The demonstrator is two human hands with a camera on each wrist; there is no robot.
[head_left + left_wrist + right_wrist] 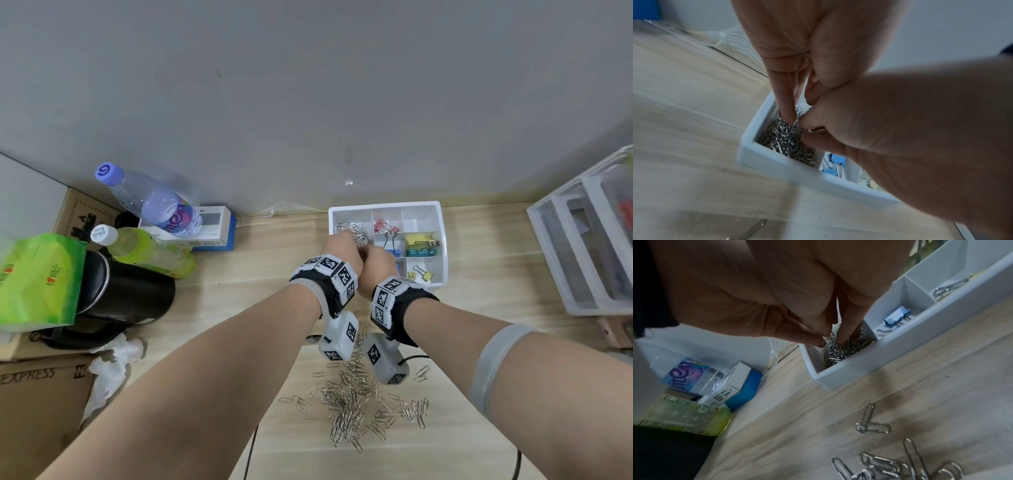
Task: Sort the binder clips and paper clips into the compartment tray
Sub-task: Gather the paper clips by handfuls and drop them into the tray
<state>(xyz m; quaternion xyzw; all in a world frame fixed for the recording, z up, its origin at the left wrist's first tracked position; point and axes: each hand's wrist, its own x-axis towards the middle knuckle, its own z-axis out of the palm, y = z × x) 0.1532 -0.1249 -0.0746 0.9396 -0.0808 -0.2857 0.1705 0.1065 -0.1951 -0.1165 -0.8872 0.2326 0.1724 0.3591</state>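
The white compartment tray (387, 206) stands against the back wall. Its left compartment holds silver paper clips (785, 142). Both hands are together over that compartment. My left hand (346, 236) points its fingers (786, 104) down into the clips and pinches a bunch with the thumb. My right hand (368, 251) pinches a bunch of clips (835, 332) between thumb and fingers just above the heap. Other compartments hold pink (382, 226), blue (897, 318) and yellow (423, 274) binder clips. A loose pile of paper clips (356, 401) lies on the table under my wrists.
At the left stand a water bottle (154, 202), a green bottle (147, 250), a black kettle (126, 294), a green packet (37, 277) and a white-blue box (212, 228). A crumpled tissue (116, 356) lies nearby. A white drawer unit (589, 240) is at the right.
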